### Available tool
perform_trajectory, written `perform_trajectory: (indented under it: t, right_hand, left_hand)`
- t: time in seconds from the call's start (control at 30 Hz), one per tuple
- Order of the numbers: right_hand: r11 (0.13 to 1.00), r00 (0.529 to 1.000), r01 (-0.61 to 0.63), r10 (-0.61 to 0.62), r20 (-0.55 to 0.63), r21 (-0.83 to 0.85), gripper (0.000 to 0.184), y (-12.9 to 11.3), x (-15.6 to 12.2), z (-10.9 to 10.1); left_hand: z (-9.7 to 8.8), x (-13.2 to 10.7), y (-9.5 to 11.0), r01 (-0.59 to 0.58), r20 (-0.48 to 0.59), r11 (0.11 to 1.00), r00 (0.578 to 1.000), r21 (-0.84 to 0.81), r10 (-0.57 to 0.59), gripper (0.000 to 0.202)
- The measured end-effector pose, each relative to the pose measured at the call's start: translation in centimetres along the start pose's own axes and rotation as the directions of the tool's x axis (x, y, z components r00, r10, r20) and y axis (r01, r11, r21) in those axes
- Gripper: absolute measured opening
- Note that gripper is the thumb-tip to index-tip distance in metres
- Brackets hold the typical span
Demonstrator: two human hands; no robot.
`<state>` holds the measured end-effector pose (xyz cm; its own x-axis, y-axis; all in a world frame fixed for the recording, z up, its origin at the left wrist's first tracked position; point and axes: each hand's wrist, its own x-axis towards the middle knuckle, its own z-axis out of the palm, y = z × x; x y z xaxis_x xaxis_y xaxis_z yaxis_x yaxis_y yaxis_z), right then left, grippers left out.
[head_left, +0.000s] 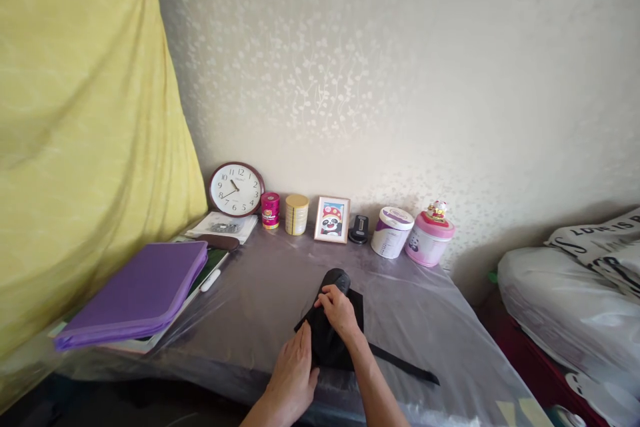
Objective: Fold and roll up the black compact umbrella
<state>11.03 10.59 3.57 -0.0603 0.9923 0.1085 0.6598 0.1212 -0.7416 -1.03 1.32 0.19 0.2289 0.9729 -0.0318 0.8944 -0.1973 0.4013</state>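
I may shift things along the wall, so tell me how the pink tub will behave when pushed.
The pink tub would probably slide upright under a gentle push, given its broad base. The figurine perched on its lid might topple; whether it is fixed is unclear. Knocked over, the tub could roll, being round-sided.

The desk [270,293] before me wears a glossy grey plastic cover [450,327]. Toward the back stand a magenta cylindrical tin [271,211], a yellow-lidded round canister [297,216], a light-framed panda picture [332,220], a white-and-purple tub [391,233] and a pink-lidded tub [429,241]; a black fabric bundle [325,343] lies nearer the front.
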Motion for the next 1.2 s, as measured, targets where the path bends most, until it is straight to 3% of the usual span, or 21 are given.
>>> perform_trajectory:
  t: [0.13, 0.23, 0.37, 0.47, 0.57, 0.67, 0.8, 1.03, 1.13, 1.2]
  right_hand:
    - [1.0, 0.999, 0.005, -0.005, 0.041, -0.002, 0.018, -0.3, -0.1, 0.0]
    - [0.999, 0.996, 0.022, -0.025, 0.085, 0.036, 0.019, -0.3, 0.0, -0.1]
    - [0.981, 0.982, 0.108, -0.131, 0.138, 0.159, 0.02, 0.2, -0.8, -0.3]
    - [0.943, 0.956, 0.276, -0.289, 0.042, 0.187, 0.021, 0.8, -2.3, -0.4]
    - [0.888, 0.894, 0.448, -0.444, -0.062, 0.099, 0.023, 1.8, -3.7, -0.3]
    - [0.859, 0.857, 0.512, -0.511, -0.065, 0.004, 0.026, 3.1, -3.6, 0.0]
    - [0.87, 0.871, 0.481, -0.488, -0.054, -0.104, 0.029, 4.7, -1.0, 0.2]
    - [0.902, 0.915, 0.378, -0.399, -0.065, -0.211, 0.032, 6.0, 4.5, 0.0]
    - [0.93, 0.933, 0.248, -0.304, -0.191, -0.271, 0.032, 6.0, 5.0, -0.5]
    - [0.936, 0.906, 0.195, -0.287, -0.312, -0.294, 0.032, 5.8, 4.2, -0.8]
  left_hand:
    - [0.0, -0.8, 0.9, -0.074, -0.237, 0.997, 0.968, 0.026, 0.078, 0.059]
    - [0.6, -0.3, 1.5, -0.176, -0.282, 0.981, 0.94, 0.083, 0.192, 0.061]
    - [2.4, 1.0, 0.9, -0.153, -0.26, 0.978, 0.948, 0.142, 0.186, 0.074]
    - [2.9, 1.4, 0.3, -0.148, -0.198, 0.975, 0.963, 0.167, 0.181, 0.076]
    - [2.2, 1.4, 0.5, -0.131, -0.068, 0.976, 0.987, 0.177, 0.145, 0.077]
    - [0.9, 1.3, 1.1, -0.071, 0.035, 0.984, 0.997, 0.164, 0.066, 0.085]
    - [-0.2, 1.4, 1.8, 0.026, 0.092, 0.986, 0.995, 0.164, -0.041, 0.094]
    - [-1.0, 1.4, 1.7, 0.057, 0.065, 0.979, 0.995, 0.196, -0.071, 0.094]
    - [-1.4, 1.2, 1.7, 0.053, 0.022, 0.973, 0.998, 0.226, -0.06, 0.096]
    - [-1.6, 1.0, 1.9, 0.057, 0.006, 0.971, 0.998, 0.234, -0.06, 0.095]
